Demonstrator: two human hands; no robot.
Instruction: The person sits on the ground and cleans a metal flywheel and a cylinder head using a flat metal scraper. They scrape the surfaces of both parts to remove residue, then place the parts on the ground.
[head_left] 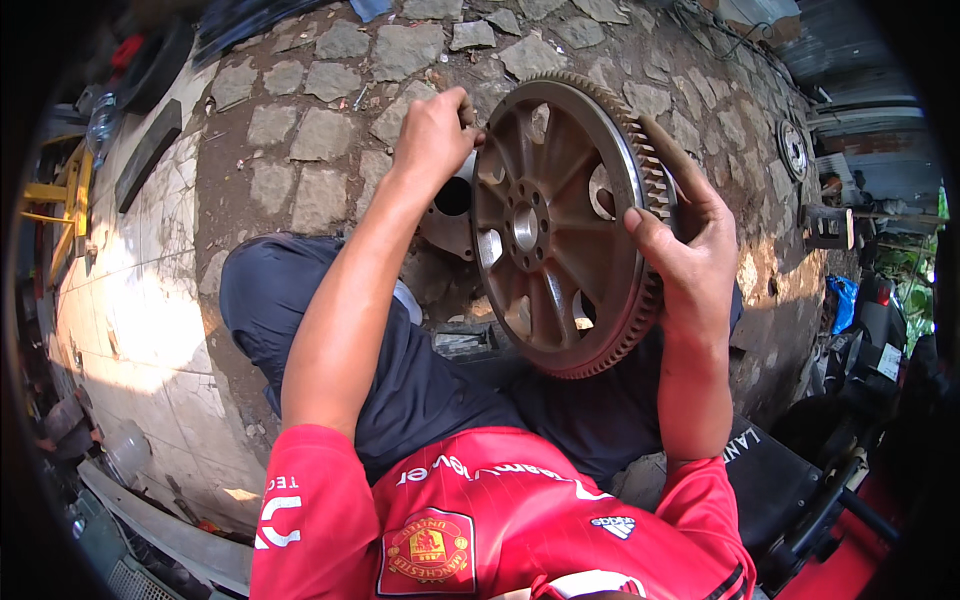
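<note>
A large brown-grey flywheel (570,245) with a toothed outer ring stands tilted above my lap. It has a hub with a centre hole, a circle of small holes around it, and wide openings between its spokes. My right hand (688,235) grips its right rim, the thumb on the front face and fingers reaching over the teeth. My left hand (437,135) is closed beside the upper left rim, fingertips at or very near the edge. Whatever those fingers pinch is hidden. Behind the flywheel's left side, a grey metal part with a round hole (446,228) shows partly.
Uneven paving stones (325,135) cover the ground ahead. Leftward lie a tiled ledge (150,250), a dark flat bar (148,155) and a yellow metal frame (70,195). Rightward are a round metal disc (793,150), a metal block (828,228) and a blue plastic bag (842,302).
</note>
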